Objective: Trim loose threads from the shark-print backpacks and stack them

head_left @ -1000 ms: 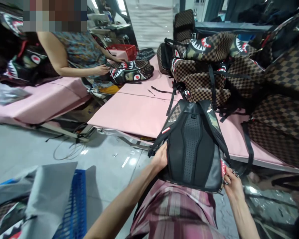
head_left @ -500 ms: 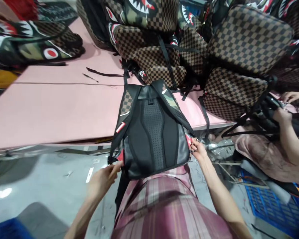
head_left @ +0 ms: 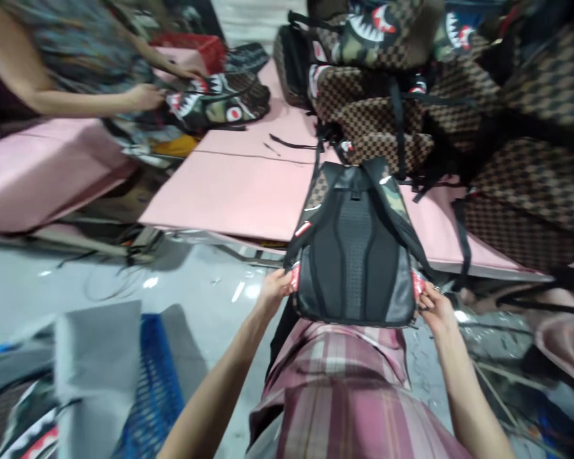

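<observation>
A black backpack (head_left: 356, 255) lies with its padded back panel and shoulder straps facing up, its lower end over my lap and its top on the pink table (head_left: 249, 197). My left hand (head_left: 273, 292) pinches the red-and-white piece at its lower left corner. At the lower right corner, my right hand (head_left: 435, 307) has its fingers closed on the matching red-and-white piece. Brown checks and camouflage show at the bag's upper sides. What the pieces are, I cannot make out.
Checkered backpacks (head_left: 377, 121) with shark-mouth prints are heaped at the back and right. Across the table at left, a co-worker's hands (head_left: 146, 97) hold a camouflage bag (head_left: 220, 105). A blue crate (head_left: 153, 382) stands on the floor at lower left.
My view has swung left, bringing the co-worker into sight. My left hand has come up onto the bag's left corner piece; my right hand keeps its grip.
</observation>
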Motion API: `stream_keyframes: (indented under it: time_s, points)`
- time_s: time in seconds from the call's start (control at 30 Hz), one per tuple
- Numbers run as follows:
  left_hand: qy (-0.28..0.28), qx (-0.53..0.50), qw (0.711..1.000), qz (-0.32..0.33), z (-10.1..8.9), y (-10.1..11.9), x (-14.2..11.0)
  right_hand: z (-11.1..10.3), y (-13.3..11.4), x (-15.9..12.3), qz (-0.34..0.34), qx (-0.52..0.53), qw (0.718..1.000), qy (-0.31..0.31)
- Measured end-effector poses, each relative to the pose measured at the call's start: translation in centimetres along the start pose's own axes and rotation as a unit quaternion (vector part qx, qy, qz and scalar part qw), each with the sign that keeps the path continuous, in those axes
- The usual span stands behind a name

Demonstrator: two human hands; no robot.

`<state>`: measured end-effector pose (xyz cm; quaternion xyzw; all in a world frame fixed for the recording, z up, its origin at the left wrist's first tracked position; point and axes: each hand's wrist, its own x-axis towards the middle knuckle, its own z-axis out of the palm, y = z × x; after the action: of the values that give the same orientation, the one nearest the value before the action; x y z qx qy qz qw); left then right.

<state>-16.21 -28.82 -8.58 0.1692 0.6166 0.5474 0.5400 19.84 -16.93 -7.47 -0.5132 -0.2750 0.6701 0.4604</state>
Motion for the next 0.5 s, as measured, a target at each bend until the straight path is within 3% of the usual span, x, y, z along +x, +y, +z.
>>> stream_keyframes:
  time_s: [0.23, 0.37, 0.5]
  points:
    - [0.000, -0.043, 0.999, 0.013, -0.71, -0.50, 0.54, -0.44, 0.32, 0.63, 0.044, 0.039, 0.998, -0.003]
    - [-0.010, -0.041, 0.999, 0.008, -0.93, -0.62, 0.55, -0.69, 0.38, 0.76, 0.041, 0.027, 0.999, 0.013]
    - [0.018, -0.016, 1.000, 0.014, -0.74, -0.75, 0.44, -0.38, 0.49, 0.62, 0.024, 0.004, 0.999, 0.022]
